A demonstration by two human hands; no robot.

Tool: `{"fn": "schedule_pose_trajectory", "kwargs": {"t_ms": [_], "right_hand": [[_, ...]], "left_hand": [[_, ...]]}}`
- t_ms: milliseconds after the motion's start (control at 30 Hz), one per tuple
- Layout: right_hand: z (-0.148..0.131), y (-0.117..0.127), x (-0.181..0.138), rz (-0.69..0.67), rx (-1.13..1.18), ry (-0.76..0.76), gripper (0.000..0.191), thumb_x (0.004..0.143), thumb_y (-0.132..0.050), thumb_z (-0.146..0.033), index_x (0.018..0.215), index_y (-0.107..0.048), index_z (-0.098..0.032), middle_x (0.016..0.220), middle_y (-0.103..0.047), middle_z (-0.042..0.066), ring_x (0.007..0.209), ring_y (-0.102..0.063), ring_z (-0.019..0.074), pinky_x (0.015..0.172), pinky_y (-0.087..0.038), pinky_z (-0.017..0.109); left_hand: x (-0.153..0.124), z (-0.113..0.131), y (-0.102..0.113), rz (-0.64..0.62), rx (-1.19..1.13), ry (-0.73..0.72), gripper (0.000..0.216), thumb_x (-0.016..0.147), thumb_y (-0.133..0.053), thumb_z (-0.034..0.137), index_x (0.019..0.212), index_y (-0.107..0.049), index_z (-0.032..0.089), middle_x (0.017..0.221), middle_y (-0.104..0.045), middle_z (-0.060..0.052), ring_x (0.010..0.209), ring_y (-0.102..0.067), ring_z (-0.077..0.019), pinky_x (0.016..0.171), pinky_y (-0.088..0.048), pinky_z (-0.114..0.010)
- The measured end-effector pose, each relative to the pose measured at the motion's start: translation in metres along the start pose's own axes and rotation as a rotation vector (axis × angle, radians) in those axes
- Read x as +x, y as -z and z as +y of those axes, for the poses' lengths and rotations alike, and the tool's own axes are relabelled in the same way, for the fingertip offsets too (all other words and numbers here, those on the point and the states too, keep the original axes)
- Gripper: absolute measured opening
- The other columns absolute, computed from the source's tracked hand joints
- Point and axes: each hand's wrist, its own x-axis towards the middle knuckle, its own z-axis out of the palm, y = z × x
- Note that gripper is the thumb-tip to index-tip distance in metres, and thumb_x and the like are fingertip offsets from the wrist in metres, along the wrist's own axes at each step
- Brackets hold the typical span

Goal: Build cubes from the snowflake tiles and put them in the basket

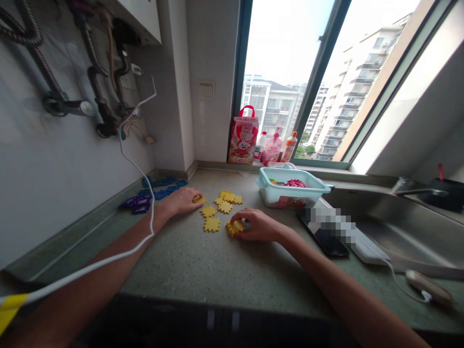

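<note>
2 bare forearms (119, 253) (326, 268), seemingly slender, bare left hand (184, 200), bare right hand (259, 224)

"What are the yellow pieces (225, 208) like?"
"Flat squares with toothed edges; several overlap toward the back edge of the desk (188, 275)."
"And nearer the front edge?"
"One single tile (211, 225) lies flat; just right of it, a small bunch (235, 228) sits in the right hand (259, 225), partly covered."

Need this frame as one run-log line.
left hand: touching yellow piece; right hand: gripping yellow pieces; between hands: loose yellow squares; beyond right hand: light-blue bin; left: blue pieces, purple pieces
</note>
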Motion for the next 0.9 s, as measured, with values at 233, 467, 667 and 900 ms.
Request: {"fn": "schedule_pose_trajectory", "kwargs": {"t_ms": [233,467,667,900], "right_hand": [[0.001,-0.002,0.000,0.047,-0.073,-0.032,0.035,0.081,-0.079,-0.030,0.115,-0.074,-0.026,0.105,-0.074,0.003,0.094,-0.067,0.0191,0.087,-0.051,0.029],[-0.004,-0.006,0.003,0.158,-0.123,0.005,0.033,0.083,-0.079,-0.032,0.115,-0.072,-0.026,0.110,-0.075,0.006,0.103,-0.068,0.0232,0.094,-0.052,0.034],[-0.017,-0.017,0.011,0.247,-0.115,0.005,0.033,0.085,-0.078,-0.031,0.117,-0.070,-0.026,0.114,-0.075,0.006,0.104,-0.070,0.0225,0.096,-0.051,0.034],[-0.024,-0.031,0.044,0.152,-0.155,0.103,0.036,0.086,-0.077,-0.030,0.120,-0.070,-0.025,0.115,-0.074,0.008,0.105,-0.069,0.0243,0.095,-0.052,0.035]], "left_hand": [[0.002,0.019,0.002,0.044,-0.086,0.082,0.055,0.077,-0.071,0.063,0.112,-0.078,0.021,0.101,-0.078,-0.007,0.087,-0.071,-0.0225,0.074,-0.049,-0.028],[-0.001,0.040,-0.012,0.014,-0.087,0.028,0.053,0.070,-0.075,0.067,0.100,-0.076,0.023,0.094,-0.078,-0.005,0.078,-0.069,-0.0216,0.066,-0.045,-0.029],[0.007,0.019,-0.012,-0.062,-0.176,0.077,0.045,0.068,-0.078,0.052,0.101,-0.079,0.022,0.101,-0.079,-0.005,0.086,-0.071,-0.0226,0.072,-0.049,-0.027],[0.011,-0.010,-0.009,-0.165,-0.349,0.114,0.049,0.065,-0.079,0.042,0.109,-0.079,0.020,0.105,-0.080,-0.005,0.089,-0.072,-0.0221,0.072,-0.052,-0.025]]}}
